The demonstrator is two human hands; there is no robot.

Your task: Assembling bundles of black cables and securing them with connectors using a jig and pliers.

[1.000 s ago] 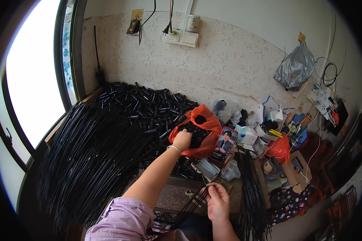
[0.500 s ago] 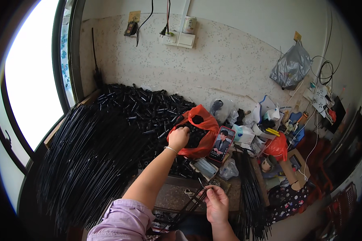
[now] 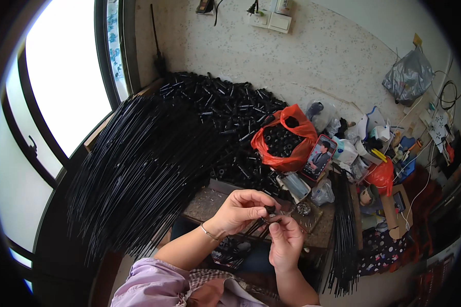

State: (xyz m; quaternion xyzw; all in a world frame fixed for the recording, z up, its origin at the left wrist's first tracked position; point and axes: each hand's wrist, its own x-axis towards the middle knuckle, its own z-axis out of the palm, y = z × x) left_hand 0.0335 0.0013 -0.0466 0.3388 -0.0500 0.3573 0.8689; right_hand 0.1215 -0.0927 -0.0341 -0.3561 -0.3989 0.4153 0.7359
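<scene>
My left hand (image 3: 241, 211) is closed in a pinch on a small black plastic piece (image 3: 270, 209). Just beside it, slightly lower and to the right, my right hand (image 3: 287, 240) grips thin black rods (image 3: 255, 229) that slant down to the left. The fingertips of both hands nearly meet, and the rods' upper ends are partly hidden there. Beyond the hands, a red plastic bag (image 3: 287, 165) stands open, full of small black pieces (image 3: 281, 140) like the one in my left hand.
A large sheaf of long black rods (image 3: 133, 174) fills the left side, with a heap of black tubular parts (image 3: 225, 100) behind. A phone (image 3: 320, 157) leans beside the bag, near a clear-lidded box (image 3: 295, 185). More rods (image 3: 344, 235) hang at right, below clutter.
My left hand has come out of the red bag with a small black piece and moved down beside my right hand. The whole view has shifted, bringing the table scene up and right.
</scene>
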